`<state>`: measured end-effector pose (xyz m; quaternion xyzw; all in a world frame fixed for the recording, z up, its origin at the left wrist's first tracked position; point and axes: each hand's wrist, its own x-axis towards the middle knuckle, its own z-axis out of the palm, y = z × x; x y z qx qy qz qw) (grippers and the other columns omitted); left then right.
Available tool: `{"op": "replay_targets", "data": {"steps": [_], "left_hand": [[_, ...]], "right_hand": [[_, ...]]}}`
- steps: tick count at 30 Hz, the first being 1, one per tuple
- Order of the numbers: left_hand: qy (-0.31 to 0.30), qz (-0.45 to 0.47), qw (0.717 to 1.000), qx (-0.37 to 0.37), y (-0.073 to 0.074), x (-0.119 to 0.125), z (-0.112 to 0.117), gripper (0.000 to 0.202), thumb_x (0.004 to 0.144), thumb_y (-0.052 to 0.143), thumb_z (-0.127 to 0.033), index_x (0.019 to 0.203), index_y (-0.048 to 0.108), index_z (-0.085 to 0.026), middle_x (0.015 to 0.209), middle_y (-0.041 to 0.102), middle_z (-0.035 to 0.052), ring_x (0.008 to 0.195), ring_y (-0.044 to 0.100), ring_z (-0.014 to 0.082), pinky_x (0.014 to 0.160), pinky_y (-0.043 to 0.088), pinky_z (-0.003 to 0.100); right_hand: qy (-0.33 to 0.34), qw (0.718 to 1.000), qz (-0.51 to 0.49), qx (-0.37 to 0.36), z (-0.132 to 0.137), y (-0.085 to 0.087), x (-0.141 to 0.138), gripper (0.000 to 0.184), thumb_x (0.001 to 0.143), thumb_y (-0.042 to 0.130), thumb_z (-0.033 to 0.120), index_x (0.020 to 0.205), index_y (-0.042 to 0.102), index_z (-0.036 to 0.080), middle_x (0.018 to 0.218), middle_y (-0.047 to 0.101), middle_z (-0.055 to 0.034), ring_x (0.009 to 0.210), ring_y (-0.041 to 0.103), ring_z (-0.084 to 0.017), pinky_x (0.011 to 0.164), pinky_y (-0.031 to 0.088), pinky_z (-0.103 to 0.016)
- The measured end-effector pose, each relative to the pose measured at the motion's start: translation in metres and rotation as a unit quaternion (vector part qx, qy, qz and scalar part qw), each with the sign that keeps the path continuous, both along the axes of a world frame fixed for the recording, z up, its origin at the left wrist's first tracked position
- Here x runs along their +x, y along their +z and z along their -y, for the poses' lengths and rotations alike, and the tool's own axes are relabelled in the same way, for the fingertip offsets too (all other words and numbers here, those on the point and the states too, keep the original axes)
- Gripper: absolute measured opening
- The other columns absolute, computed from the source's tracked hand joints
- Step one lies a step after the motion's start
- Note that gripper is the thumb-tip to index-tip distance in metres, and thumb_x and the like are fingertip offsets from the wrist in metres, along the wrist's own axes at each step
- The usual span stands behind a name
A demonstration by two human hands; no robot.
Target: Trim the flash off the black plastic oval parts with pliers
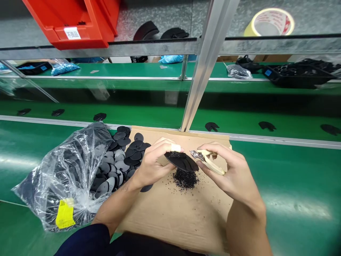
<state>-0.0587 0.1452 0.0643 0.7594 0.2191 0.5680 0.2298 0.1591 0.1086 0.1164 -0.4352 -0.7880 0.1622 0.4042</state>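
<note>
My left hand (154,161) is closed on a black plastic disc (182,161), held tilted above a brown cardboard sheet (170,213). My right hand (229,170) grips a small cutter with cream handles (210,161); its metal tip touches the disc's right edge. A little heap of black shavings (185,179) lies on the cardboard just below the disc. To the left, a pile of black discs (119,160) spills from a clear plastic bag (69,177) with a yellow label.
A green conveyor belt (266,113) behind the cardboard carries single black parts. An aluminium post (202,71) rises at centre. The upper shelf holds a red bin (77,21) and a tape roll (269,22). Black trays and bags sit on the far bench.
</note>
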Motion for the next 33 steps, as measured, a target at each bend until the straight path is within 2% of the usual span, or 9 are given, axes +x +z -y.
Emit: {"op": "replay_targets", "data": {"steps": [3, 7, 13, 16, 19, 22, 25, 29, 33], "left_hand": [[-0.003, 0.003, 1.0, -0.016, -0.001, 0.0, 0.002, 0.022, 0.085, 0.073, -0.012, 0.106, 0.07, -0.019, 0.096, 0.074, 0.0046, 0.089, 0.069, 0.0162, 0.08, 0.056, 0.028], [0.033, 0.03, 0.998, -0.037, -0.001, 0.0, 0.003, 0.024, 0.086, 0.074, -0.015, 0.109, 0.068, -0.019, 0.097, 0.073, 0.0035, 0.087, 0.07, 0.0141, 0.078, 0.057, 0.024], [0.054, 0.094, 0.991, -0.076, 0.005, -0.001, 0.007, 0.017, 0.088, 0.074, -0.021, 0.103, 0.068, -0.021, 0.091, 0.071, 0.0014, 0.083, 0.069, 0.0135, 0.077, 0.056, 0.022], [0.059, 0.145, 0.983, -0.098, 0.012, -0.007, 0.008, 0.014, 0.087, 0.075, -0.026, 0.099, 0.068, -0.02, 0.086, 0.071, 0.0013, 0.077, 0.068, 0.0139, 0.072, 0.055, 0.022], [0.061, 0.214, 0.97, -0.101, 0.019, -0.016, 0.007, 0.014, 0.087, 0.075, -0.029, 0.096, 0.069, -0.02, 0.086, 0.071, 0.0014, 0.077, 0.068, 0.0139, 0.071, 0.055, 0.021], [0.094, 0.287, 0.948, -0.103, 0.024, -0.025, 0.004, 0.015, 0.088, 0.074, -0.031, 0.092, 0.066, -0.019, 0.083, 0.068, -0.0002, 0.075, 0.065, 0.0116, 0.07, 0.053, 0.019], [0.113, 0.368, 0.916, -0.115, 0.027, -0.031, 0.001, 0.018, 0.088, 0.075, -0.033, 0.093, 0.062, -0.02, 0.085, 0.063, -0.0012, 0.078, 0.061, 0.0103, 0.074, 0.052, 0.019], [0.101, 0.442, 0.884, -0.116, 0.03, -0.037, 0.002, 0.027, 0.083, 0.079, -0.032, 0.092, 0.057, -0.021, 0.093, 0.062, 0.0005, 0.089, 0.064, 0.0131, 0.086, 0.054, 0.025], [0.087, 0.466, 0.874, -0.107, 0.032, -0.042, 0.005, 0.028, 0.079, 0.082, -0.028, 0.085, 0.055, -0.02, 0.093, 0.062, 0.0005, 0.088, 0.064, 0.0129, 0.086, 0.054, 0.026]], "right_hand": [[-0.018, 1.0, 0.021, 0.009, -0.001, -0.002, 0.003, 0.014, 0.092, 0.067, 0.032, 0.103, 0.065, 0.023, 0.093, 0.073, -0.0043, 0.078, 0.067, -0.018, 0.07, 0.055, -0.03], [-0.049, 0.996, 0.065, 0.037, -0.003, -0.004, 0.013, 0.03, 0.09, 0.07, 0.043, 0.112, 0.065, 0.023, 0.098, 0.073, -0.0057, 0.08, 0.066, -0.019, 0.074, 0.055, -0.033], [-0.094, 0.98, 0.176, 0.022, -0.018, -0.009, 0.029, 0.035, 0.095, 0.058, 0.054, 0.112, 0.067, 0.024, 0.105, 0.074, -0.009, 0.094, 0.069, -0.027, 0.081, 0.055, -0.041], [-0.103, 0.974, 0.197, -0.047, -0.031, -0.028, 0.04, 0.041, 0.096, 0.051, 0.058, 0.113, 0.068, 0.025, 0.109, 0.075, -0.0096, 0.097, 0.07, -0.028, 0.08, 0.056, -0.041], [-0.131, 0.96, 0.221, -0.108, -0.035, -0.06, 0.057, 0.045, 0.095, 0.045, 0.059, 0.111, 0.069, 0.024, 0.11, 0.076, -0.0106, 0.098, 0.071, -0.03, 0.082, 0.056, -0.043], [-0.181, 0.94, 0.271, -0.105, -0.026, -0.093, 0.074, 0.046, 0.094, 0.043, 0.059, 0.103, 0.071, 0.024, 0.106, 0.076, -0.0119, 0.101, 0.07, -0.033, 0.089, 0.054, -0.048], [-0.234, 0.923, 0.294, -0.087, -0.008, -0.119, 0.085, 0.043, 0.093, 0.042, 0.054, 0.104, 0.072, 0.026, 0.106, 0.074, -0.0119, 0.105, 0.068, -0.033, 0.093, 0.053, -0.048], [-0.268, 0.927, 0.252, -0.072, 0.008, -0.14, 0.087, 0.043, 0.093, 0.043, 0.052, 0.113, 0.07, 0.025, 0.117, 0.069, -0.0131, 0.112, 0.066, -0.031, 0.093, 0.054, -0.044], [-0.286, 0.938, 0.186, -0.07, 0.011, -0.146, 0.085, 0.045, 0.094, 0.041, 0.056, 0.107, 0.071, 0.026, 0.117, 0.07, -0.0116, 0.112, 0.066, -0.031, 0.095, 0.054, -0.044]]}}
